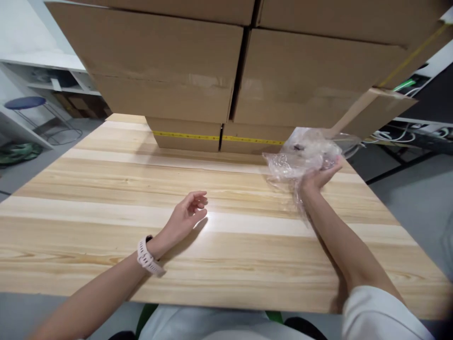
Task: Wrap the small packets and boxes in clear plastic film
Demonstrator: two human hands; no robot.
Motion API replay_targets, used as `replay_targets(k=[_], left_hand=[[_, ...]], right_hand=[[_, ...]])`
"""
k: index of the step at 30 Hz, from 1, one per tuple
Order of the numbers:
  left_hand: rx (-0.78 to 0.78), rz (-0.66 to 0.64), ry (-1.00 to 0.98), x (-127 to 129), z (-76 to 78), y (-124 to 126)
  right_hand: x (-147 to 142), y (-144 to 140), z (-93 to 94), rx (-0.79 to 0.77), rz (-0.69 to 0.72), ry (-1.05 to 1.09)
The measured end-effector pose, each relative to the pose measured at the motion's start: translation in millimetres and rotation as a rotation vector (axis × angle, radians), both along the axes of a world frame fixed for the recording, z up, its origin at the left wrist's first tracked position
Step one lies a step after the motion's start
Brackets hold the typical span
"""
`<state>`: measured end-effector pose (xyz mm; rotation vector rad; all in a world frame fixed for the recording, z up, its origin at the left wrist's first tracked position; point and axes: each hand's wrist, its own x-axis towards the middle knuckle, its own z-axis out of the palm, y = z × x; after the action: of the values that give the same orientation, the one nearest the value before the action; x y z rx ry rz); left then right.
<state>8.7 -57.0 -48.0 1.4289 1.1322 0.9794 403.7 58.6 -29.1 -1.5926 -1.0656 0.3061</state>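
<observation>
- Right, my right hand (318, 177) was out at about two o'clock on the wooden table (106, 226), fingers curled up and closed around a crumpled clear plastic bag (300, 156).
- The bag sat bunched above my palm, lifted off the table, with a loose tail of film hanging down past my wrist; something small and dark showed inside, too blurred for me to name.
- I held it from underneath, seemingly so the slack plastic stayed gathered rather than spilling out flat.
- My left hand (186, 217) lay at roughly eleven o'clock from my body, edge-down on the wood, fingers loosely apart and gripping nothing.
- A pale watch (148, 257) was strapped on that wrist.
- At twelve o'clock the stacked cardboard boxes (198, 80) walled off the far edge of the table, the bag just in front of the lower right one.
- Off at ten o'clock stood a blue stool (26, 103), well apart from me, beside white shelving.
</observation>
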Motion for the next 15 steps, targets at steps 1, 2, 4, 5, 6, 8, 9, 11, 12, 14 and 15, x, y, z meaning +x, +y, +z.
replay_targets(k=[1, 2, 4, 5, 6, 8, 9, 11, 12, 14, 15], left_hand=[[-0.026, 0.010, 0.002, 0, -1.1, 2], [-0.043, 0.023, 0.009, 1, -1.7, 3], [-0.065, 0.047, 0.023, 1, -1.6, 6], [-0.074, 0.055, 0.026, 1, -1.4, 7], [-0.082, 0.065, 0.028, 1, -1.2, 7], [-0.092, 0.079, 0.038, 0, -1.1, 8], [-0.094, 0.082, 0.047, 0, -1.3, 8], [-0.098, 0.085, 0.067, 0, -1.9, 8], [-0.101, 0.084, 0.076, 0, -2.4, 7], [-0.112, 0.087, 0.090, 0, -3.4, 6], [-0.120, 0.087, 0.098, 0, -3.6, 6]], right_hand=[[8, 14, -4.2, -0.020, -0.141, -0.012], [15, 27, -9.4, -0.055, -0.261, -0.022], [27, 54, -20.6, -0.150, -0.413, -0.025], [33, 67, -25.6, -0.197, -0.448, -0.016], [38, 79, -29.8, -0.231, -0.458, -0.002], [47, 103, -35.3, -0.262, -0.460, 0.019], [51, 115, -36.8, -0.274, -0.470, 0.014], [57, 136, -37.6, -0.293, -0.480, -0.018], [59, 145, -37.5, -0.303, -0.476, -0.042], [63, 162, -37.2, -0.314, -0.398, -0.128], [65, 169, -37.4, -0.313, -0.328, -0.188]])
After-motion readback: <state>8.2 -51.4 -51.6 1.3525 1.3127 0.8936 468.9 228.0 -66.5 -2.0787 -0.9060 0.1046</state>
